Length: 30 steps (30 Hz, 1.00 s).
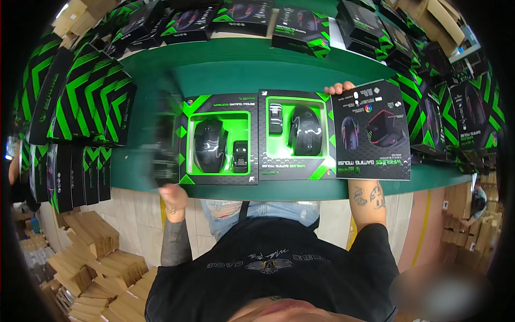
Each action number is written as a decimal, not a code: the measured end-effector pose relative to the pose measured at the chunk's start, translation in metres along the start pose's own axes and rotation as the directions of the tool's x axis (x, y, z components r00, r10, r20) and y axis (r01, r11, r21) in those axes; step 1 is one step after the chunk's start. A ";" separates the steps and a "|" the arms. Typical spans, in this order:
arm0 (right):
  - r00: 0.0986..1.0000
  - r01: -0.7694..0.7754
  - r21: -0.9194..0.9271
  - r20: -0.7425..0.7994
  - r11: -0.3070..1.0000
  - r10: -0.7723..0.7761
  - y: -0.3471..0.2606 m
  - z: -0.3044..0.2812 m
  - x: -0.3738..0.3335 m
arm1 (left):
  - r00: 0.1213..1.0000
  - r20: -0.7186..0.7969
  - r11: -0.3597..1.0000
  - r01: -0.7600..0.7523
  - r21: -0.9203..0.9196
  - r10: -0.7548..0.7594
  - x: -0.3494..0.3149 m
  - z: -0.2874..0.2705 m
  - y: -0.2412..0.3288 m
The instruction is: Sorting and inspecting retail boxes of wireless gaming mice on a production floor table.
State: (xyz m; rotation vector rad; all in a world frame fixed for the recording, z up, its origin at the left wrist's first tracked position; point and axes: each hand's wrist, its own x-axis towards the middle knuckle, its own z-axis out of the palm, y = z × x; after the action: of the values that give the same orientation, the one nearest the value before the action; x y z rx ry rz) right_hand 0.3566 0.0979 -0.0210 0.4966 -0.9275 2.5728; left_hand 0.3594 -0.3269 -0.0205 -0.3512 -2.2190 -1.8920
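Observation:
Two black-and-green mouse boxes lie side by side on the green table, front covers swung outward. Through the left box's (pixel 219 180) window show a black mouse (pixel 210 144) and a small black piece (pixel 240 155). The right box (pixel 298 170) shows another black mouse (pixel 305 131) and a similar piece (pixel 275 118). My left hand (pixel 174 197) is closed at the lower edge of the left cover flap (pixel 167 134), which stands up, blurred by motion. My right hand (pixel 340 88) curls its fingers over the right cover flap's (pixel 372 134) top left edge; the flap hides its palm.
Stacked black-and-green boxes (pixel 94 96) stand at the left, with more boxes (pixel 450 112) at the right. A row of boxes (pixel 241 19) lines the raised far edge of the green table (pixel 225 67). Brown cartons (pixel 102 263) pile up on the floor at the lower left.

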 end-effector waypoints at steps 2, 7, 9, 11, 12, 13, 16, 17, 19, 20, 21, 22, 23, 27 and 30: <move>1.000 -0.003 -0.036 0.023 0.999 0.004 -0.001 0.000 0.000 | 0.931 -0.286 0.950 0.145 -0.277 -0.226 -0.004 0.004 0.004; 0.993 -0.045 -0.098 0.106 0.994 0.056 -0.006 -0.005 0.003 | 0.985 -0.167 0.918 0.024 0.397 0.047 -0.001 0.011 0.035; 0.990 -0.067 -0.118 0.119 0.991 0.081 -0.017 -0.020 0.009 | 0.980 -0.144 0.910 -0.071 0.408 0.141 -0.006 0.017 0.025; 0.842 -0.097 0.023 0.535 0.995 0.070 -0.032 -0.059 0.023 | 0.994 -0.113 0.916 0.048 0.399 -0.003 -0.019 0.013 0.014; 0.773 -0.001 -0.042 0.634 0.999 0.028 -0.035 -0.044 0.027 | 0.989 -0.098 0.875 -0.051 0.481 0.111 -0.028 0.006 0.008; 0.750 0.070 -0.072 0.662 0.995 -0.005 -0.040 -0.030 0.026 | 0.973 -0.071 0.816 -0.144 0.560 0.220 -0.038 -0.002 0.001; 0.664 0.340 -0.232 0.745 0.911 -0.058 -0.066 0.018 0.012 | 0.968 0.000 0.768 -0.198 0.610 0.249 -0.071 -0.026 0.001; 0.754 0.348 -0.308 0.654 0.885 -0.068 -0.068 0.037 -0.002 | 0.957 0.206 0.412 -0.274 0.869 0.203 -0.078 -0.027 0.005; 0.830 0.312 -0.412 0.557 0.856 -0.035 -0.068 0.038 -0.001 | 0.873 0.470 -0.413 -0.479 0.774 -0.131 -0.079 -0.024 0.004; 0.832 0.298 -0.405 0.554 0.864 -0.028 -0.059 0.039 -0.004 | 0.924 0.371 0.126 -0.381 0.916 0.090 -0.073 -0.022 0.000; 0.929 0.255 -0.776 0.362 0.577 0.076 -0.036 0.060 -0.005 | 0.962 0.152 0.646 -0.266 0.715 0.227 -0.064 -0.020 -0.009; 0.988 0.120 -0.980 0.133 0.160 0.072 -0.018 0.082 -0.006 | 0.944 0.296 0.753 -0.302 0.584 0.149 -0.047 -0.021 -0.004; 0.995 -0.071 -0.964 -0.052 -0.255 -0.082 -0.030 0.105 -0.005 | 0.883 0.450 0.822 -0.354 0.446 0.136 -0.022 -0.021 0.036; 0.926 -0.210 -0.973 -0.228 -0.094 0.299 -0.041 0.088 -0.029 | 0.763 0.647 0.667 -0.480 0.569 -0.003 0.012 -0.026 0.057; 0.813 -0.059 -0.987 -0.133 -0.147 0.567 -0.065 0.111 -0.056 | 0.779 0.625 0.770 -0.367 0.522 -0.052 0.020 -0.016 0.056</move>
State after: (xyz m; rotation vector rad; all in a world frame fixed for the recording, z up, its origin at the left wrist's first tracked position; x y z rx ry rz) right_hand 0.4561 0.0590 0.0696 0.1989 -3.0209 1.1361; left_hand 0.3580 -0.3331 0.0409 -1.1194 -2.9184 -0.8920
